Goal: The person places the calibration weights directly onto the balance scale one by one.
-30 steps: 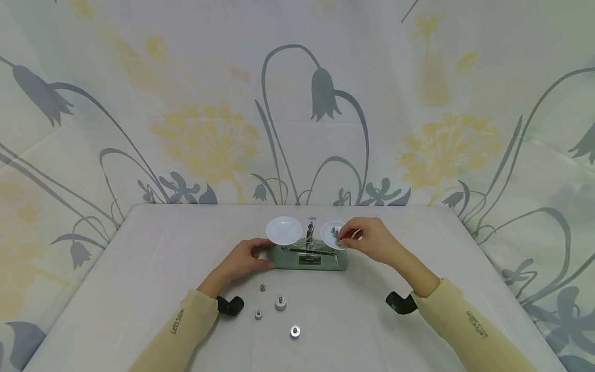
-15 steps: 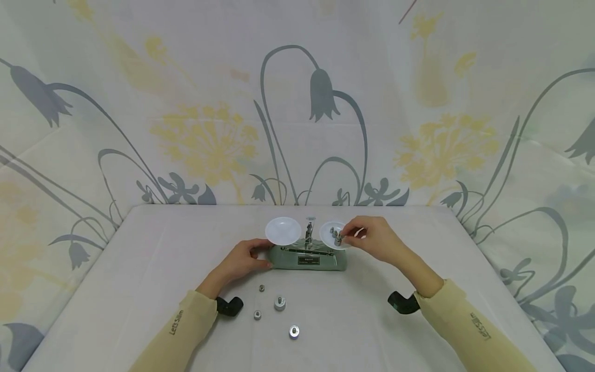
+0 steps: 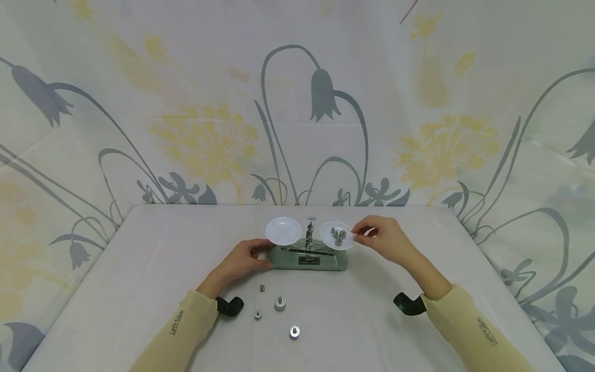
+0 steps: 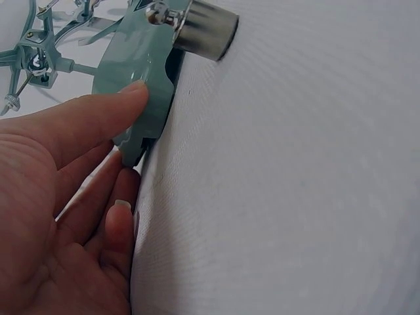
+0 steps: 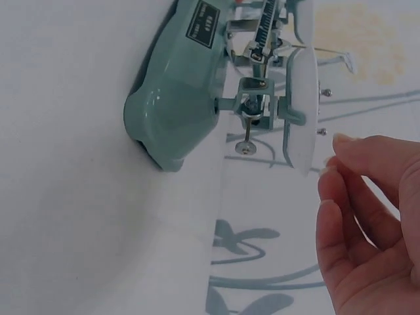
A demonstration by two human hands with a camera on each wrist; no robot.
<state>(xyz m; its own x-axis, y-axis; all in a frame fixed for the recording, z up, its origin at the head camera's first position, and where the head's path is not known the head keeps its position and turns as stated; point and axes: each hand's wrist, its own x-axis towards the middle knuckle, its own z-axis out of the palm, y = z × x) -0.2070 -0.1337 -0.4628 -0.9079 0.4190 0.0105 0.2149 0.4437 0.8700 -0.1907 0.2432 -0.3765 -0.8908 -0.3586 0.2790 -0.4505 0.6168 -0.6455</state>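
Observation:
A green balance scale (image 3: pixel 284 261) stands at mid-table with two white pans. Its left pan (image 3: pixel 283 230) is bare. Several small metal weights (image 3: pixel 338 242) stand grouped on the right pan (image 3: pixel 326 236). My left hand (image 3: pixel 239 261) holds the left end of the scale's base; in the left wrist view the thumb (image 4: pixel 118 108) lies on the green casing (image 4: pixel 134 59), other fingers round its end. My right hand (image 3: pixel 388 238) is beside the right pan's outer rim, thumb and fingertips near each other with nothing held. From the right wrist, weight knobs (image 5: pixel 322 132) show past the pan edge.
In front of the scale stand several loose weights: a large one (image 3: pixel 280 304), another large one (image 3: pixel 295 332), and small ones (image 3: pixel 257 315) to the left. White cloth (image 3: pixel 353 320) covers the table. A flower-patterned curtain (image 3: pixel 297 129) hangs behind.
My right hand has let go of a small weight on the right pan and drawn back to the right, off the weights. The left hand has stayed on the base.

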